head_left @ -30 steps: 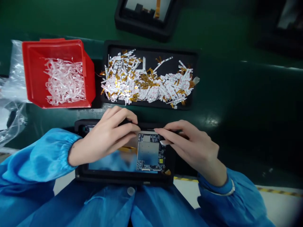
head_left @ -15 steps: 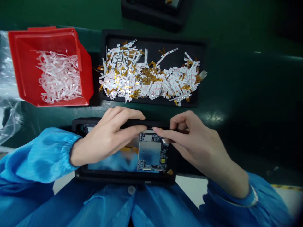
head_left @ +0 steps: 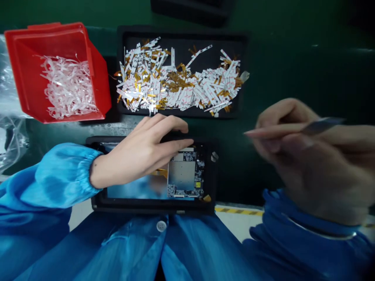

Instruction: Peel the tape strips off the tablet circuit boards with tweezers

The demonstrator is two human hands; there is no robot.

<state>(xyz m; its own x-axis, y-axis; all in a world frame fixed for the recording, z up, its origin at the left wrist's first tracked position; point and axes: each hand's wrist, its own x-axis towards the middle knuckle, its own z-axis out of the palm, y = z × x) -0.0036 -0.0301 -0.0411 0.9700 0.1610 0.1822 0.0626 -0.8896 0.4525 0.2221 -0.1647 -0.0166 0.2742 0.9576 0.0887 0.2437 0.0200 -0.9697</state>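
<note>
Green workbench surface (head_left: 278, 58) is extending across the view, with a strip of yellow-and-black hazard tape (head_left: 238, 211) running along its near edge. A red plastic bin (head_left: 101, 93) is standing tilted at upper left, and it is containing a loose mass of white-pink film strips (head_left: 68, 88). A clear plastic bag (head_left: 8, 93) is lying against its left side. Just to the right, a shallow black tray (head_left: 181, 35) is holding a long heap of white backing strips and amber flex cables (head_left: 175, 78), with some pieces reaching close to the tray's right edge. A black fixture (head_left: 152, 205) is sitting nearest the wearer, in front of the blue smock (head_left: 161, 242), and it is carrying a display panel with an exposed circuit board (head_left: 185, 175) at its centre. A small amber tab (head_left: 207, 198) is lying at the fixture's lower right corner. The left hand (head_left: 140, 150) is resting over the fixture's upper edge, fingers slightly spread and pressing down, with the fingertips just reaching the circuit board. The right hand (head_left: 304, 156) is well to the right of the fixture and heavily blurred, pinching a slim pointed tool (head_left: 322, 125) between its fingers and thumb; its exact type cannot be determined
</note>
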